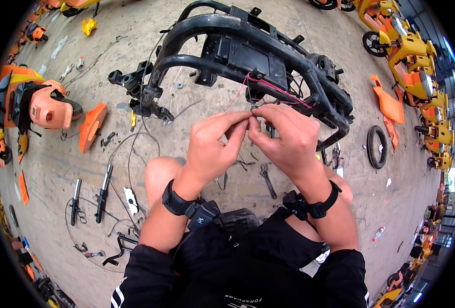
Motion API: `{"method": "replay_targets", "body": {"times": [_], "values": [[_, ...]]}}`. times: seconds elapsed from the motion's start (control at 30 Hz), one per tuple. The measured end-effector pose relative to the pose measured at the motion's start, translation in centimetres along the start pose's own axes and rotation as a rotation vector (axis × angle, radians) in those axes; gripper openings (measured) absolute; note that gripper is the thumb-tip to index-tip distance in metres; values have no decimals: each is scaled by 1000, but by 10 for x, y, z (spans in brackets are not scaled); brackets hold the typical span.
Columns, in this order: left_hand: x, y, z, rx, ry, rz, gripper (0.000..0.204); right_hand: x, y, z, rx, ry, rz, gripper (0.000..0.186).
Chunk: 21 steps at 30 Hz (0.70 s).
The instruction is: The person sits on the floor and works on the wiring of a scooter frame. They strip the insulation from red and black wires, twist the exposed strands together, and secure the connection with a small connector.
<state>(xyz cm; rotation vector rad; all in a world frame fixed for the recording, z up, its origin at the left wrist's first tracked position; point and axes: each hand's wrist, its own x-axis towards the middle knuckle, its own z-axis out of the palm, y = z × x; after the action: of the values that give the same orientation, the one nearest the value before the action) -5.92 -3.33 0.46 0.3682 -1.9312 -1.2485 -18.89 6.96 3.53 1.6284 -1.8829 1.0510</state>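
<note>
My left hand (214,141) and my right hand (284,141) meet fingertip to fingertip just below the black tubular metal frame (221,25), both closed in a pinch on a thin wire (250,107). Their fingers hide most of what is between them. A loop of thin pink wire (273,88) hangs on the frame above my fingers, with one strand running down to the left toward them. A dark cable (144,128) trails down from the frame's left side onto the concrete floor.
An adjustable wrench (267,179) lies below my hands. Fork tubes (103,192), loose cables and small parts lie at lower left. Orange panels (93,126) (389,102) lie on both sides, with a black tyre (376,147) at right. Yellow and orange scooters (409,61) line both edges.
</note>
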Motion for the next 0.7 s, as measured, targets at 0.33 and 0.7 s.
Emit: {"method": "replay_targets", "body": {"times": [0.33,0.7], "values": [[-1,-5,0,94,-8,137,19,2,0,4,-51,28,-71,12],[0,0,-4,115,8,80,16,3,1,6,10,21,-3,14]]}}
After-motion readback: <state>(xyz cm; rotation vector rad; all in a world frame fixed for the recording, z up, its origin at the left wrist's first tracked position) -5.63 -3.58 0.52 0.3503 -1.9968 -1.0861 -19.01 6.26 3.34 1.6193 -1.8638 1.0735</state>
